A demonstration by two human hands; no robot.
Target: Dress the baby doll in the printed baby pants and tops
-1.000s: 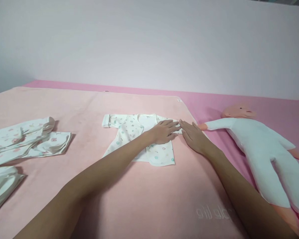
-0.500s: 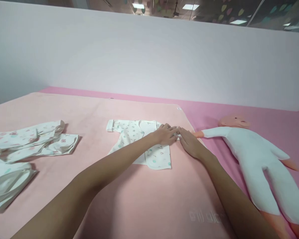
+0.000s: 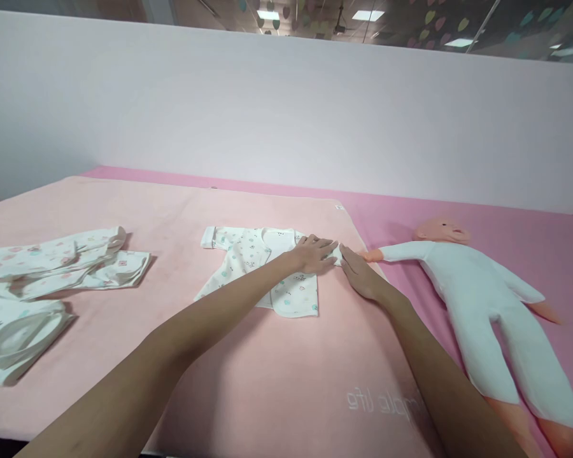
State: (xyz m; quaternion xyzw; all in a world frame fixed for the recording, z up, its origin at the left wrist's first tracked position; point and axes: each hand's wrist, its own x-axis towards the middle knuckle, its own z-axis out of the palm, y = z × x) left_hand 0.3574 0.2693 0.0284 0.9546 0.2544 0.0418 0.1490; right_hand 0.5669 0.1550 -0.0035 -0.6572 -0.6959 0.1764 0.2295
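Note:
A small white baby shirt (image 3: 293,294) with a fine coloured print lies spread on the pink blanket (image 3: 277,381). Its left sleeve ends in a folded-back white cuff. My left hand (image 3: 314,253) rests flat on the other sleeve, fingers extended and pointing right. Just beyond those fingertips, my right hand (image 3: 359,270) lies with straight fingers along the end of that sleeve, at the cuff. A bit of the cuff shows between the two hands. My left forearm crosses over the shirt and hides part of its front.
A baby doll (image 3: 477,292) in a white body lies on its back at the right, on a pink mat (image 3: 520,235); its hand is near my right hand. Folded printed baby clothes (image 3: 52,267) lie at the left. A white wall (image 3: 286,114) stands behind.
My hands have parted slightly, showing more of the sleeve's cuff between them. The view has shifted a little, so the blanket's near edge now shows at lower left.

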